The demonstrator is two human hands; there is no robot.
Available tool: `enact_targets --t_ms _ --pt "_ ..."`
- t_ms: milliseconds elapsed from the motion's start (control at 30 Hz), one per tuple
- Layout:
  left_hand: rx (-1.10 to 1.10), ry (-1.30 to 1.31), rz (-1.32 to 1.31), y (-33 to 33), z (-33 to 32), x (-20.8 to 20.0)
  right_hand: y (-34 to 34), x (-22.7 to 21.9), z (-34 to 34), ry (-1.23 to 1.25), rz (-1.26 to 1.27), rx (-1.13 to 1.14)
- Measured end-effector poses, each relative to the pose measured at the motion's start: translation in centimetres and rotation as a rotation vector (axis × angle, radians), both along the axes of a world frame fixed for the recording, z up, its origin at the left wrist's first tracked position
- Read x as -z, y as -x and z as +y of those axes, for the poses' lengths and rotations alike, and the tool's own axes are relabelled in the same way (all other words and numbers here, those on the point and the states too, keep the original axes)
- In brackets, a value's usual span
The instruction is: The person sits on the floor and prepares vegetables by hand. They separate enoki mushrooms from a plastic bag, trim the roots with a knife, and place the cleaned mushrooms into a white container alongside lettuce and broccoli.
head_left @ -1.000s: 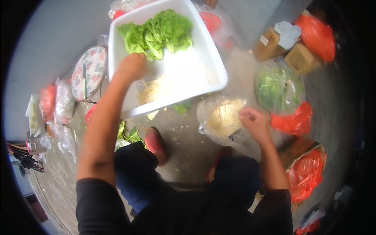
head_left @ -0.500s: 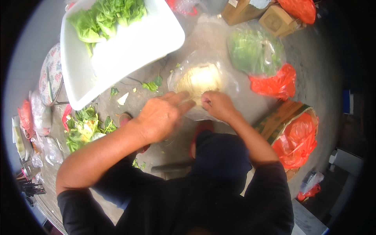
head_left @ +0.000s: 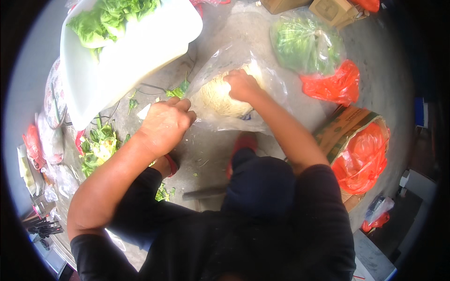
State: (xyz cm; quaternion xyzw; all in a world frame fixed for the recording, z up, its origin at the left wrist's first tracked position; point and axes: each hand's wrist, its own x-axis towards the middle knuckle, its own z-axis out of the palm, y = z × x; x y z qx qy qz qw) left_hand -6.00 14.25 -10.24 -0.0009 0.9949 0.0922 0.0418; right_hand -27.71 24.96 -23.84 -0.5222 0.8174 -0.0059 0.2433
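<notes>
Head view: right hand (head_left: 242,85), fingers curled, against pale strands (head_left: 216,99).

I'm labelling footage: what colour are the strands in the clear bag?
The strands are pale yellow, best seen in the head view.

A grey floor (head_left: 201,157) carries a spread of produce and packaging, seen from above with 12 o'clock straight ahead. Near the centre, toward 12, rests a clear bag (head_left: 209,71) of pale strands. At 1 o'clock sits a knotted bag of greens (head_left: 307,44), with cardboard boxes (head_left: 333,11) beyond it; a red bag (head_left: 335,85) touches its lower side at 2. An open carton (head_left: 344,122) lies tilted at 3, and a small clear-and-red bundle (head_left: 378,210) at 4. Leaf trimmings (head_left: 101,149) heap at 9, a white scrap (head_left: 144,111) lies at 10 and a loose leaf (head_left: 179,89) toward 11. Red sandals (head_left: 172,166) stand at 8 and mid-dial.
</notes>
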Motion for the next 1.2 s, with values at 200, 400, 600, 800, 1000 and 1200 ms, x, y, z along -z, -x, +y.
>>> enact_targets --t_ms 200,400,600,800,1000,1200 --pt "-0.033 -0.046 0.070 0.1 -0.6 0.2 0.3 1.6 -0.3 -0.126 0.024 0.187" --pt "-0.054 -0.107 0.047 0.1 -0.9 0.0 0.7 5.4 1.1 0.181 -0.015 0.429" --pt "-0.078 -0.125 0.036 -0.3 -1.2 -0.1 0.2 7.1 2.0 0.437 -0.015 0.443" --pt "-0.088 -0.143 0.113 -0.4 -1.4 0.4 1.1 7.3 2.4 0.358 -0.113 0.423" --pt "-0.107 -0.148 0.097 -0.6 -1.3 0.5 -0.5 5.2 2.0 0.240 -0.199 0.491" --pt "-0.108 -0.144 0.048 -0.3 -1.2 0.2 1.3 6.9 3.3 0.306 -0.279 0.549"
